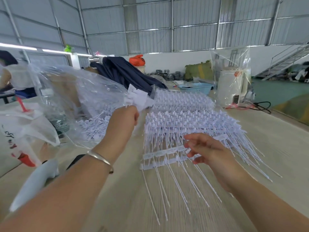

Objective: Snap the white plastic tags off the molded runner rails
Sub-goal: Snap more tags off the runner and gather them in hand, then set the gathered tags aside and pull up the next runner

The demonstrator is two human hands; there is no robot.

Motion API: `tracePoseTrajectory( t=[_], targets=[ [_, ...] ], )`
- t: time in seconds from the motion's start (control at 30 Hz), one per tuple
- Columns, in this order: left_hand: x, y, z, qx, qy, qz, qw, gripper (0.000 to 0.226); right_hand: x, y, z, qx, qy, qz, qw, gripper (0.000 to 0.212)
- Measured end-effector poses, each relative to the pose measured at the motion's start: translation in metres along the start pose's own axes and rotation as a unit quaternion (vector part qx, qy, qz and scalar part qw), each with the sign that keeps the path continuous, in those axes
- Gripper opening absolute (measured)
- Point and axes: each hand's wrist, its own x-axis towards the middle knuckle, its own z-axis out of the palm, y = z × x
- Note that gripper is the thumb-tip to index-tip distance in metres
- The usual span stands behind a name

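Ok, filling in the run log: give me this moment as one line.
left hand: grips bunch of tags, raised | right hand: open over rails | bag: left, holds loose tags

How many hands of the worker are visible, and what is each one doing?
2. The left hand grips a bunch of white tags, raised. The right hand reaches to the runner rails on the table.

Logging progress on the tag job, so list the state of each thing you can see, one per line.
Left hand: raised, gripping a tag bundle.
Right hand: fingers loosely curled at the nearest rail.
Rail stack: tags still attached.
Clear bag: open, holding loose tags.
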Motion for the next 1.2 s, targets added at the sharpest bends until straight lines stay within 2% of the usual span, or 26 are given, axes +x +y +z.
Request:
tracePoseTrajectory(
  t=[0.07, 0.17, 0.3, 0.4, 0.53, 0.57, 0.67, 0.73, 0.77, 0.87, 0.93, 1.03, 1.13, 1.2],
  targets=[
    [0.024, -0.003, -0.019, 0.121, 0.059, 0.036, 0.99, 0.018, 0.002, 0.003, 0.001, -0.023, -0.001, 0.002, 1.0, 0.021],
    [0.062, -0.011, -0.044, 0.266, 0.083, 0.078, 0.957, 0.026, 0.005, 0.008, 0.003, -0.06, -0.002, -0.005, 0.998, 0.022],
    [0.114, -0.023, -0.069, 0.355, 0.027, 0.093, 0.93, 0.017, 0.007, 0.014, 0.006, -0.082, 0.003, -0.019, 0.996, 0.026],
    [0.148, -0.033, -0.081, 0.402, 0.001, 0.084, 0.912, 0.038, 0.008, 0.018, 0.008, -0.109, -0.008, -0.028, 0.994, 0.026],
    [0.182, -0.058, -0.094, 0.446, -0.022, 0.101, 0.889, 0.044, 0.012, 0.023, 0.01, -0.176, -0.015, -0.049, 0.983, 0.022],
    [0.187, -0.064, -0.098, 0.484, -0.037, 0.098, 0.869, 0.049, 0.011, 0.023, 0.011, -0.187, -0.016, -0.05, 0.981, 0.018],
    [0.193, -0.079, -0.109, 0.64, -0.068, 0.062, 0.763, 0.065, 0.008, 0.021, 0.014, -0.206, -0.035, -0.053, 0.976, 0.036],
    [0.193, -0.087, -0.108, 0.687, -0.088, 0.043, 0.72, 0.061, 0.006, 0.02, 0.017, -0.217, -0.035, -0.056, 0.974, 0.03],
    [0.193, -0.089, -0.106, 0.686, -0.093, 0.045, 0.72, 0.055, 0.005, 0.019, 0.017, -0.211, -0.032, -0.056, 0.975, 0.028],
    [0.188, -0.086, -0.097, 0.649, -0.067, 0.08, 0.754, 0.033, 0.007, 0.02, 0.016, -0.2, -0.022, -0.048, 0.978, 0.015],
    [0.181, -0.077, -0.092, 0.635, -0.026, 0.113, 0.764, 0.022, 0.005, 0.019, 0.017, -0.203, -0.015, -0.049, 0.978, 0.023],
    [0.164, -0.06, -0.084, 0.605, -0.008, 0.148, 0.783, 0.007, 0.003, 0.019, 0.019, -0.203, -0.015, -0.047, 0.978, 0.019],
    [0.135, -0.046, -0.068, 0.612, -0.028, 0.166, 0.773, 0.026, 0.004, 0.021, 0.018, -0.206, -0.015, -0.043, 0.977, 0.017],
    [0.105, -0.041, -0.054, 0.592, -0.059, 0.201, 0.779, 0.022, 0.003, 0.019, 0.018, -0.21, -0.02, -0.05, 0.976, 0.017]
  ],
)
